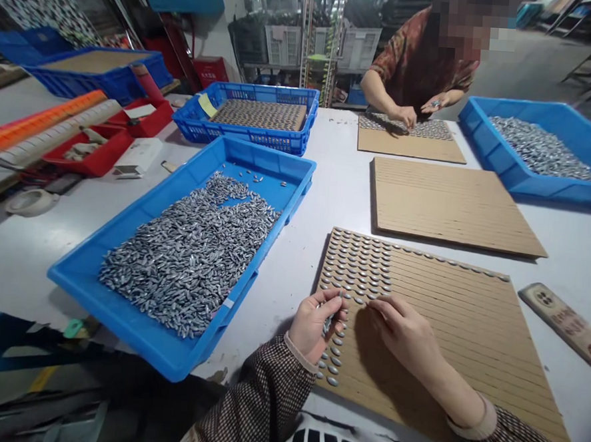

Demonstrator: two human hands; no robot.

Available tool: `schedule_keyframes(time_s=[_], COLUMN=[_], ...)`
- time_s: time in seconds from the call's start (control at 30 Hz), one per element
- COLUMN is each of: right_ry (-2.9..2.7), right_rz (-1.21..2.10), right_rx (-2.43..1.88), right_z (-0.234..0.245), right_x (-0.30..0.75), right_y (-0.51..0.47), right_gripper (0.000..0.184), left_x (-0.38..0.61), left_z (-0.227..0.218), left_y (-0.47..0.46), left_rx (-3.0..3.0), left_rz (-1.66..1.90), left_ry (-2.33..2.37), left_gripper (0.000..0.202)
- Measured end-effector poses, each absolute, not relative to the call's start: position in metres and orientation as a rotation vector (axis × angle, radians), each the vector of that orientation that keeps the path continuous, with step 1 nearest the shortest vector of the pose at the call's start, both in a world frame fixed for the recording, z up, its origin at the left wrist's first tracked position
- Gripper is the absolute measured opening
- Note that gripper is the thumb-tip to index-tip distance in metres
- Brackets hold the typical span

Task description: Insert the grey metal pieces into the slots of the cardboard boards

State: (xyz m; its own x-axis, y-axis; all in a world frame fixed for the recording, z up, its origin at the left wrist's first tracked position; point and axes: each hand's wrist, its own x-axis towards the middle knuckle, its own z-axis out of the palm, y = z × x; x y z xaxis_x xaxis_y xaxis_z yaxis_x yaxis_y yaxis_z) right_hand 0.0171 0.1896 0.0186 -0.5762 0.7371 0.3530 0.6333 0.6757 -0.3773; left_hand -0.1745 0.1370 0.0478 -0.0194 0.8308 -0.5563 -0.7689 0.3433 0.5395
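Observation:
My left hand point(318, 321) is curled around several small grey spindle-shaped metal pieces point(328, 324), its thumb and index finger close together near the top. It is over the left edge of a slotted cardboard sheet point(449, 324). Thumb and fingertips of my right hand point(403, 327) are pinched together at a metal piece on the sheet, just right of my left hand. Rows of metal pieces point(357, 258) sit in the slots on the sheet's left part, with more along its far edge. A blue tray point(240, 304) left of my hands holds a heap of loose metal pieces point(188, 254).
Beyond my sheet lies a stack of slotted cardboard point(451, 200). Opposite, a co-worker point(409, 68) handles pieces over another sheet point(410, 145). A second blue tray point(529, 172) of pieces stands right, a blue basket point(250, 138) behind, a printed wooden block point(564, 324) at right.

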Motion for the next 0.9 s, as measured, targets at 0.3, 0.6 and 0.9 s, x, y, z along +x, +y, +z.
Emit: schedule_keyframes(time_s=[0.3, 0.6, 0.9], right_ry=[-2.214, -2.272, -2.062], right_rz=[0.952, 0.701, 0.832], right_rx=[-0.804, -0.747, -1.261], right_z=[0.06, 0.061, 0.016], right_x=[-0.007, 0.007, 0.046], right_y=[0.186, 0.174, 0.184], right_gripper=[0.029, 0.019, 0.02], left_x=[-0.169, -0.168, -0.187], left_z=[0.041, 0.047, 0.05], left_y=[0.134, 0.13, 0.146], left_rx=[0.273, 0.38, -0.235], left_rz=[1.124, 0.956, 1.416], left_ry=[1.015, 0.958, 0.844], left_gripper=[0.038, 0.034, 0.024])
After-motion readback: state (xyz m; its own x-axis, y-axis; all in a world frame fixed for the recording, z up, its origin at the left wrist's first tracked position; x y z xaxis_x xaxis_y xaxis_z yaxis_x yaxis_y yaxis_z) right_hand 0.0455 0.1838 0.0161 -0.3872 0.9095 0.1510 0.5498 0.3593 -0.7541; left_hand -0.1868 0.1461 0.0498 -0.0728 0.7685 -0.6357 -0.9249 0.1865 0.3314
